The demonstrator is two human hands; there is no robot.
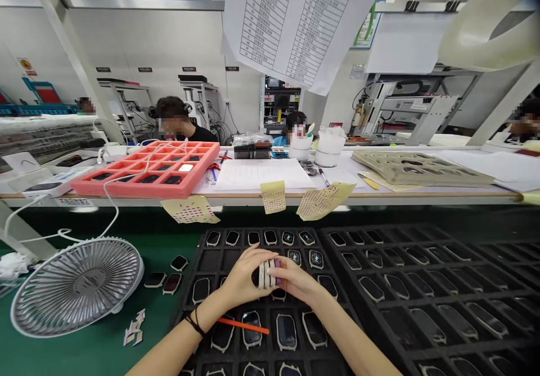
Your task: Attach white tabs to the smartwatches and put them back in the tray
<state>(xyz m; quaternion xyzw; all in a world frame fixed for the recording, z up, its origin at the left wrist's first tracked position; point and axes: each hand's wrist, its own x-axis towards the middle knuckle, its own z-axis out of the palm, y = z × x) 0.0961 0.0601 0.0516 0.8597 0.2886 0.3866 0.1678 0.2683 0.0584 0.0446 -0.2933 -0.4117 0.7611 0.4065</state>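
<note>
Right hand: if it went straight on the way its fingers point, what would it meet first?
The stack of smartwatch bodies, which the right hand already touches. Beyond that, probably the left hand, though depth is unclear.

two hands (242, 269), one orange stick (243, 325), one fan (90, 277), three watches (155, 280) beside it, one pink tray (126, 188)

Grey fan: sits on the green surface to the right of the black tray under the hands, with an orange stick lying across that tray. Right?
Wrong side: in the head view the grey fan sits to the left of the black tray under the hands. It is on the green surface, and the orange stick lies across that tray.
</note>
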